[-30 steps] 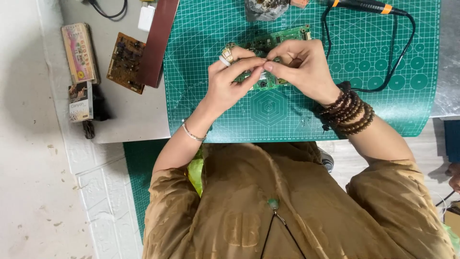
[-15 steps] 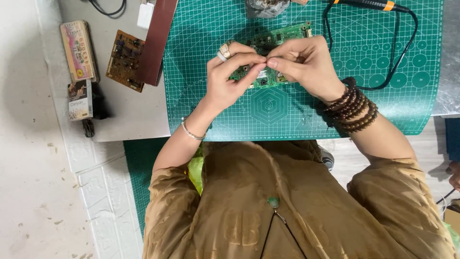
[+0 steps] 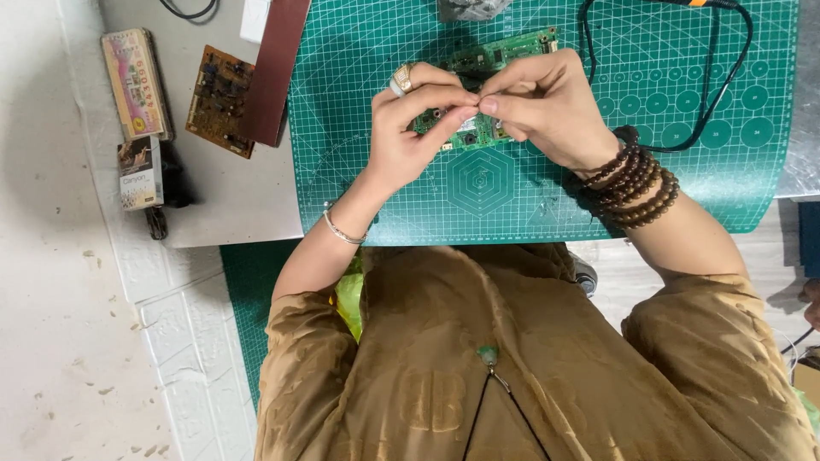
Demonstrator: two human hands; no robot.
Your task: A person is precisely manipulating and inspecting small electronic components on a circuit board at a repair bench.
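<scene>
A green circuit board [image 3: 504,49] lies slanted over the green cutting mat [image 3: 683,171]; its near end sits between my hands. My left hand [image 3: 414,128], with a ring and a thin bangle, and my right hand [image 3: 551,111], with brown bead bracelets at the wrist, both grip that near end. Thumbs and forefingers of both hands meet in a pinch just above the board. Whether a tiny part sits in the pinch is too small to tell. Much of the board is hidden under my fingers.
A black cable [image 3: 726,81] loops across the mat's far right. Left of the mat, on the grey table, lie a dark red strip [image 3: 275,68], a brown circuit board [image 3: 220,101] and two small boxes [image 3: 135,85], [image 3: 141,173]. The table's near edge runs just before my torso.
Both hands and the green board have shifted a little away from me over the mat. The pinch between the fingertips has stayed closed.
</scene>
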